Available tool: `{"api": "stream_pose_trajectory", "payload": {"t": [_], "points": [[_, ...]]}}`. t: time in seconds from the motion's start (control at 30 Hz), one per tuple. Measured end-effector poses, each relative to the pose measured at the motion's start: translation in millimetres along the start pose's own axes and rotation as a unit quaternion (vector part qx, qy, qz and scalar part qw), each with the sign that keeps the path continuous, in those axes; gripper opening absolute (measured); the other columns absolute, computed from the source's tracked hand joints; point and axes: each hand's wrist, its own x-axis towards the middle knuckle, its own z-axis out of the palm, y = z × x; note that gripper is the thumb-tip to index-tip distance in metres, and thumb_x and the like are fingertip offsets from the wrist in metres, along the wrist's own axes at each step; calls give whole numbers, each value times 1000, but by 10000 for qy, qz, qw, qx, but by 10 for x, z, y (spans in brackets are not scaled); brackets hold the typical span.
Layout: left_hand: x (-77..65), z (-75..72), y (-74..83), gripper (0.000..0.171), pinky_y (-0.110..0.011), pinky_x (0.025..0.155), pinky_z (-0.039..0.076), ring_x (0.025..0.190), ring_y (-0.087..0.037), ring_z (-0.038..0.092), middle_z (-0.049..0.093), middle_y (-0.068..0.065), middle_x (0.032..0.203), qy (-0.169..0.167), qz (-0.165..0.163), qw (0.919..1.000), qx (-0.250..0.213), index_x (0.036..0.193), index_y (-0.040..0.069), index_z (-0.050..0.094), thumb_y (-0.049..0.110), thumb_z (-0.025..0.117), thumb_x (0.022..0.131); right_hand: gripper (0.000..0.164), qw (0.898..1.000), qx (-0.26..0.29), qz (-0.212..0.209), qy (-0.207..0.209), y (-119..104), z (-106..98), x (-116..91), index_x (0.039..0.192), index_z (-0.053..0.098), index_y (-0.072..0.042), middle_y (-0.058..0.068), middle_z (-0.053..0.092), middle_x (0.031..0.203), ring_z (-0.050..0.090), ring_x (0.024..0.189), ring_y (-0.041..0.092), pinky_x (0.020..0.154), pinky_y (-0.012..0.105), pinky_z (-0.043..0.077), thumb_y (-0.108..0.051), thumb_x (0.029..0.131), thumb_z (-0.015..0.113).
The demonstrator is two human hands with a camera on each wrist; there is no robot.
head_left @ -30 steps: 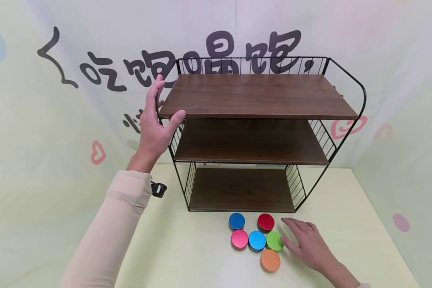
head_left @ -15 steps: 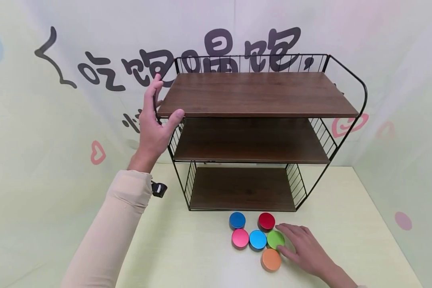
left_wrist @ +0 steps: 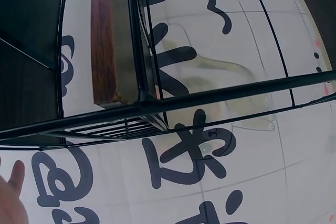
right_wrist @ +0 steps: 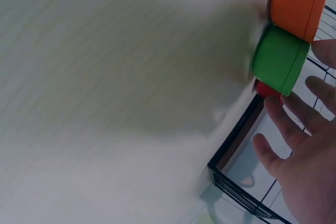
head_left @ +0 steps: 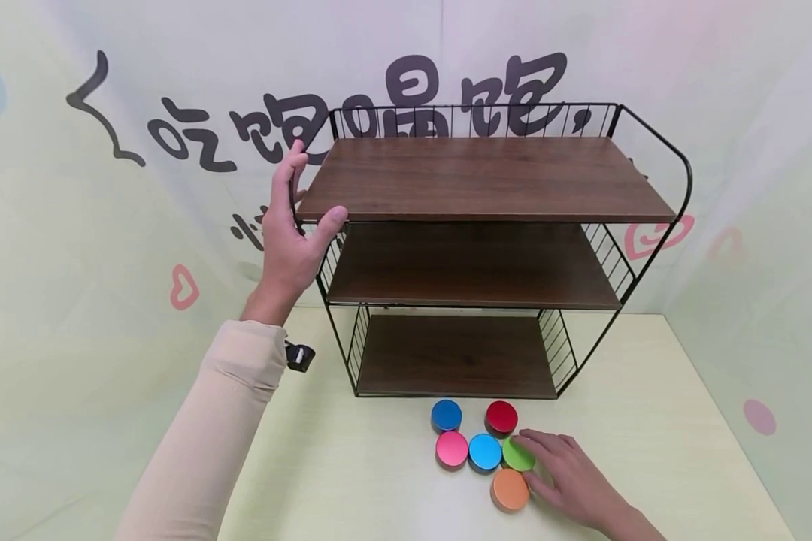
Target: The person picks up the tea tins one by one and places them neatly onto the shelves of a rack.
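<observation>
My left hand [head_left: 287, 237] holds the upper left corner of a three-tier shelf rack [head_left: 487, 180], fingers along its outer side and thumb at the top board's front edge. In the left wrist view, the black wire frame [left_wrist: 210, 98] fills much of the picture. My right hand [head_left: 571, 481] reaches over a small round green tin [head_left: 516, 455], fingertips at its lid and thumb near its front side. The right wrist view shows spread fingers beside the green tin [right_wrist: 281, 59]. An orange tin [head_left: 510, 491] stands just in front of it, a red tin [head_left: 501, 417] behind.
A light blue tin [head_left: 485, 451], a pink tin [head_left: 452, 449] and a dark blue tin [head_left: 446, 415] stand left of the green one, before the rack's lowest board [head_left: 453, 353]. A printed cloth backdrop [head_left: 176, 195] hangs behind the pale table [head_left: 352, 466].
My right hand has moved left and slightly toward me, bringing its fingers over the green tin. The left hand stays on the rack, and the tins stand as before.
</observation>
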Motion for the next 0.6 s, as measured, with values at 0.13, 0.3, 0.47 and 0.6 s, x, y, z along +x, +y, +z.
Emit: {"api": "stream_pose_trajectory", "payload": {"t": [0.13,0.3,0.47,0.6], "points": [[-1,5,7,67,-35,117,26,145,-15,33,37,-17,156,-3,-41,10000,-30,134,-12,39,29,66,88,49,9997,-96,-168,120,28,14,-27,130,66,-17,6,63,132,60,118,25,92,50,48,-32,84,77],[-7,16,20,66,-34,117,24,145,-15,33,37,-20,155,5,-59,10000,-36,134,-11,40,29,67,88,51,9998,-118,-140,52,53,48,-55,131,65,-17,6,62,134,58,121,26,94,51,47,-34,84,77],[-19,11,8,64,-36,117,25,145,-18,34,37,-21,155,-9,47,10000,70,133,-13,40,26,65,89,52,9998,-162,-112,-58,71,76,-67,132,64,-18,5,61,134,57,121,25,94,49,48,-36,85,77],[-14,8,5,64,-35,117,24,145,-17,34,38,-20,155,-2,55,10000,72,133,-12,40,26,65,88,52,9997,-179,-152,-15,81,87,-56,133,64,-19,5,62,133,59,120,24,93,48,50,-37,85,77]]}}
